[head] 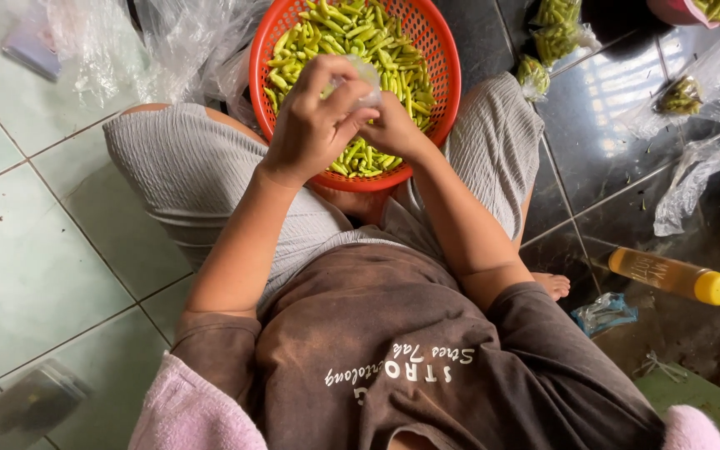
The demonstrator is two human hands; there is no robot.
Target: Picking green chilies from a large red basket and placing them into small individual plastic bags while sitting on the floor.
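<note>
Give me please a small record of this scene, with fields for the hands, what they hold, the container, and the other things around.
left hand: raised over the basket, fingers pinching a small clear plastic bag
right hand: touching the same bag from below
container: red plastic basket between the knees, filled with green chillies
floor, right side: yellow bottle lying down, filled small bags of chillies, loose clear plastic
posture: person sitting on tiled floor

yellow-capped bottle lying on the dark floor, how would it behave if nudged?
The bottle lies on its side and looks cylindrical, so it would probably roll. The glossy dark tiles likely offer little grip. It appears full, so fairly heavy for its size.
</note>
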